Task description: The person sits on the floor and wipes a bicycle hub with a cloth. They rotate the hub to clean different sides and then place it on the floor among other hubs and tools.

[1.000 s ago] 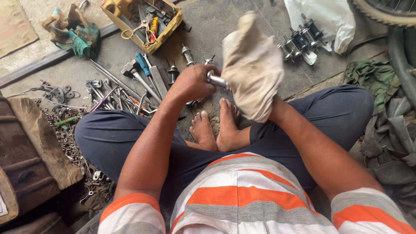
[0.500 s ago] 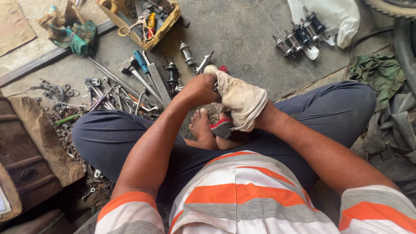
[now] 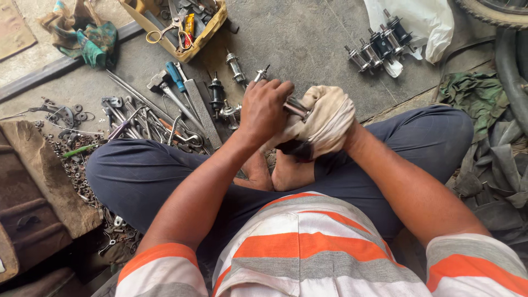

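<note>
I sit cross-legged on a concrete floor. My left hand (image 3: 265, 109) grips one end of a shiny metal wheel hub (image 3: 296, 106) held above my feet. My right hand (image 3: 336, 129) is almost wholly wrapped in a dirty cream rag (image 3: 324, 118), which is bunched around the hub's other end. Only a short bright piece of the hub shows between the two hands.
Several more hubs (image 3: 231, 88) and loose hand tools (image 3: 148, 118) lie on the floor ahead. A yellow tool tray (image 3: 214, 22) sits at the top. Hubs on a white plastic bag (image 3: 429, 22) lie at upper right, green cloth (image 3: 476, 93) and tyres at right, small nuts (image 3: 69, 159) at left.
The rag, hanging open and raised a second ago, has been pulled down and bunched tightly around the hub. Both hands stay together over my feet.
</note>
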